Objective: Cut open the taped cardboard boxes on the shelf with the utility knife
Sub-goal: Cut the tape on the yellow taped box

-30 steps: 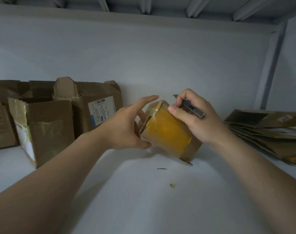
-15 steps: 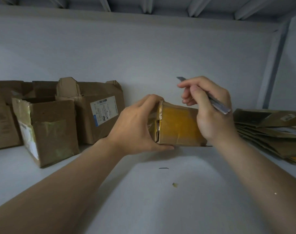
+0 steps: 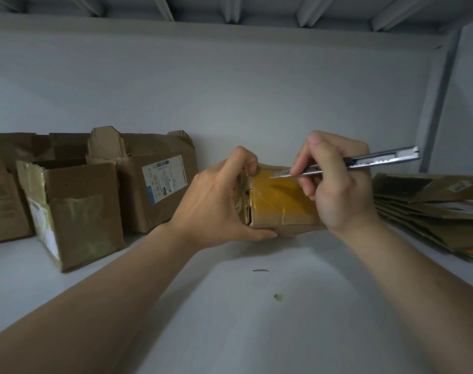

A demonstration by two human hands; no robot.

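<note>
A small cardboard box (image 3: 278, 203) wrapped in yellow tape stands on the white shelf (image 3: 243, 319) at the centre. My left hand (image 3: 219, 201) grips its left end, thumb under the front edge and fingers curled over the top. My right hand (image 3: 335, 184) holds a silver utility knife (image 3: 365, 163) like a pen. The blade tip touches the tape along the box's top edge, and the handle points up to the right.
Several opened cardboard boxes (image 3: 78, 209) stand at the left against the back wall, one with a white shipping label (image 3: 165, 182). A stack of flattened cardboard (image 3: 432, 211) lies at the right. Small scraps (image 3: 277, 296) lie on the shelf in front.
The box has been set flat on the shelf from its tilted pose. My left hand closed around its left end. My right hand turned the knife and brought the blade down onto the top edge.
</note>
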